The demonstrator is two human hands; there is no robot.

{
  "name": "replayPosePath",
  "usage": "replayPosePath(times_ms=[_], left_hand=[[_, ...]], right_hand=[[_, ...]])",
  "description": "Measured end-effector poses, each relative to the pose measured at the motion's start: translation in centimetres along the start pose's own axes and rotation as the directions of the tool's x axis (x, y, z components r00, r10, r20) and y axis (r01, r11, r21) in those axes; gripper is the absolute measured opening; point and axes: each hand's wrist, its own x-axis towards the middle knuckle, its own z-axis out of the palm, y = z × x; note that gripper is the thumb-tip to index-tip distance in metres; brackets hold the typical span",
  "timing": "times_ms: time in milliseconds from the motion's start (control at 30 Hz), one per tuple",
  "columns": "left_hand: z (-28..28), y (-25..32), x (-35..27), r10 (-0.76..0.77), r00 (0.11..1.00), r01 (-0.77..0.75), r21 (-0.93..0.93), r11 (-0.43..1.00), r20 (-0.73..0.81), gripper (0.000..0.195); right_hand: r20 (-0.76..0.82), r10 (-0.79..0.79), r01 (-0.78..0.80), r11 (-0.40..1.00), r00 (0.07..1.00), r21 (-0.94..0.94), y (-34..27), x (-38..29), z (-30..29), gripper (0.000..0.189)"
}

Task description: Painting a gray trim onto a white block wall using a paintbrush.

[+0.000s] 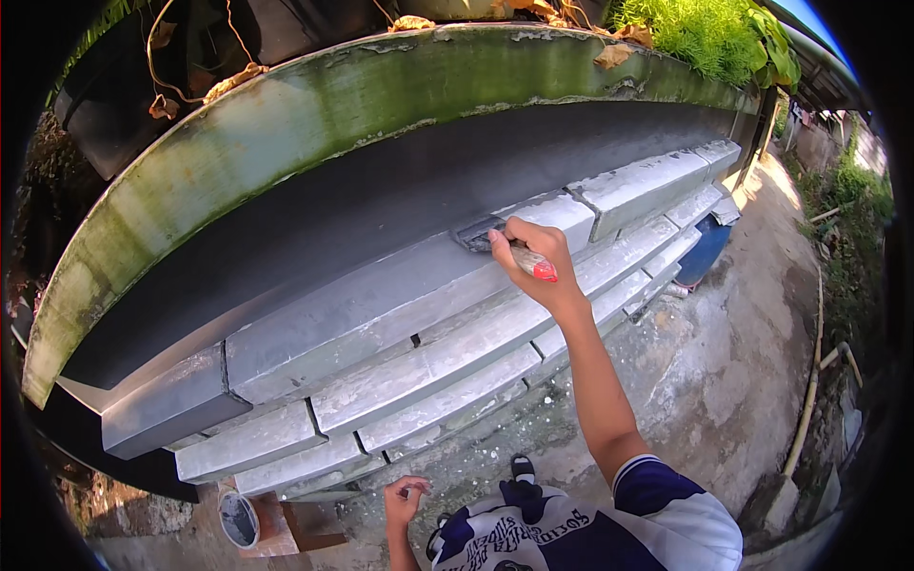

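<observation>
My right hand grips a paintbrush by its handle, which has a red end. Its dark, paint-coated bristles rest on the top ledge of a stepped concrete-block wall. Left of the brush, that ledge's top face is an even darker grey; to the right the surface is paler and patchy. My left hand hangs low near my body with loosely curled fingers and nothing visible in it. Farther left on the ground, a small round container holds grey paint.
A mossy curved concrete rim overhangs the dark recess behind the ledge. Potted plants and dry leaves line its top. A blue drum stands by the wall's right end. Bamboo poles edge the paint-spotted concrete ground.
</observation>
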Motion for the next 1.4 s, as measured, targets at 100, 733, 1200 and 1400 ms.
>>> replayPosePath(times_ms=[100, 733, 1200, 1400], left_hand=[[-0.5, 0.4, -0.3, 0.032, 0.999, -0.032, 0.032, 0.999, 0.008, 0.017], [-3.4, -1.4, -3.9, 0.014, 0.997, -0.008, 0.077, 0.997, -0.078, 0.016], [-2.1, -0.8, -3.5, -0.014, 0.999, 0.019, 0.117, 0.993, -0.039, 0.018], [-0.9, -1.5, -2.5, -0.044, 0.998, 0.046, 0.067, 0.997, -0.037, 0.018]], right_hand=[[0.025, 0.002, -0.003, 0.998, 1.000, 0.060, 0.0, 0.3, -0.3, 0.024], [0.270, 0.099, -0.110, 0.994, 0.958, 0.027, -1.1, 0.5, -7.1, 0.029], [0.152, 0.054, -0.057, 0.998, 0.987, 0.012, 2.4, 0.5, -8.3, 0.029], [-0.174, -0.036, 0.050, 0.996, 0.984, 0.077, 3.8, 0.7, -6.2, 0.031]])
